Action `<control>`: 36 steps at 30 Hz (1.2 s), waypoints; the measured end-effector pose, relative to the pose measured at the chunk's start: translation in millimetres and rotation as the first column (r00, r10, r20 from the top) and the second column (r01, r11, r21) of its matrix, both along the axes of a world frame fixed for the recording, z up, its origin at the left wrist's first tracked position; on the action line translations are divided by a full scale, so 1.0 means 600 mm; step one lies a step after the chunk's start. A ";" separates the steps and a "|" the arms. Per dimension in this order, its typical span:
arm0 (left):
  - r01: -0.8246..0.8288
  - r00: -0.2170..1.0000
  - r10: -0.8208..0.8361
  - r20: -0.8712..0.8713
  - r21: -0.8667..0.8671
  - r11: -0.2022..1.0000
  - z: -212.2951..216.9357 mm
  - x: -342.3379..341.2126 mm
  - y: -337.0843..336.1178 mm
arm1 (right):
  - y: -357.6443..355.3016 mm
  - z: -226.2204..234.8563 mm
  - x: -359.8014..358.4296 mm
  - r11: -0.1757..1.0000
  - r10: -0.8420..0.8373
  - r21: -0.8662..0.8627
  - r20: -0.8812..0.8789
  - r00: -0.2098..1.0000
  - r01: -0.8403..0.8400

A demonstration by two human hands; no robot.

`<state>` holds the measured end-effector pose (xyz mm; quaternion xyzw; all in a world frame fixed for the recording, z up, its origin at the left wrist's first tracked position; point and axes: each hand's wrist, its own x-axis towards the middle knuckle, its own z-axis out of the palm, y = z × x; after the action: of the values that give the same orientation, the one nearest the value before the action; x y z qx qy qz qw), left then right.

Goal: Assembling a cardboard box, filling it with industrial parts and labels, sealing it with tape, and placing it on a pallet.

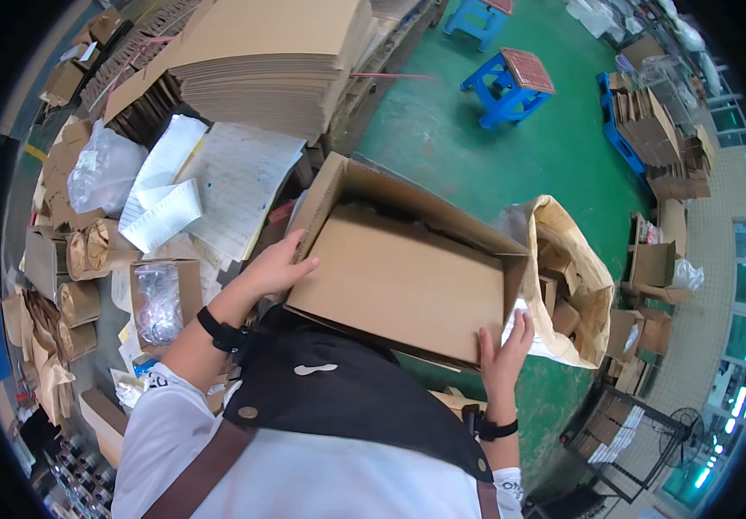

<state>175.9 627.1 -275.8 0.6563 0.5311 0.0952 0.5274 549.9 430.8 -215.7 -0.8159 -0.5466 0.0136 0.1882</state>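
A shallow brown cardboard box [421, 281] is in front of my body, tilted, with its raised walls along the far and right sides. A flat cardboard panel covers most of its inside, and something dark shows in the gap by the far wall; I cannot make out what. My left hand [279, 266] grips the box's left side, thumb over the near corner and the other fingers partly hidden behind the wall. At the right near corner, my right hand [504, 356] holds the box between thumb and fingers.
Just right of the box stands an open paper sack [598, 298] with small cartons inside. Stacked flat cardboard [260, 73] rises at the far left, near loose papers [230, 182] and a small box of clear plastic [161, 303]. A blue stool [511, 86] stands on the green floor.
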 end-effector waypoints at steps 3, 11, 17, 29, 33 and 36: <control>0.166 0.980 -0.138 -0.143 0.209 0.964 0.001 0.015 -0.008 | -0.004 0.020 -0.013 0.978 0.191 -0.067 -0.104 0.976 -0.198; -0.039 0.997 0.054 -0.049 0.265 0.963 -0.025 0.049 -0.017 | 0.068 -0.144 -0.038 0.516 0.215 -0.640 -0.547 0.809 -0.569; -0.287 0.879 0.418 0.228 -0.446 0.848 -0.016 0.067 -0.007 | 0.019 -0.043 0.110 0.916 -0.401 -0.227 -0.471 0.786 0.331; -0.140 0.464 -0.280 -0.841 -0.381 0.914 -0.161 0.348 -0.104 | 0.117 -0.230 0.079 0.285 0.854 -0.629 -0.176 0.489 -0.724; 0.408 0.450 -0.768 -0.455 -0.660 0.630 -0.096 0.275 -0.041 | 0.102 -0.240 0.097 0.343 0.827 -0.596 -0.175 0.534 -0.726; 0.850 0.522 -0.726 0.447 -0.337 0.404 -0.150 0.181 -0.067 | 0.092 -0.270 0.127 0.342 0.822 -0.611 -0.173 0.542 -0.714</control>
<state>284.5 586.7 -366.1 0.6442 0.0938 -0.2386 0.7206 626.0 486.1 -377.7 -0.4700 -0.8411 0.2107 -0.1652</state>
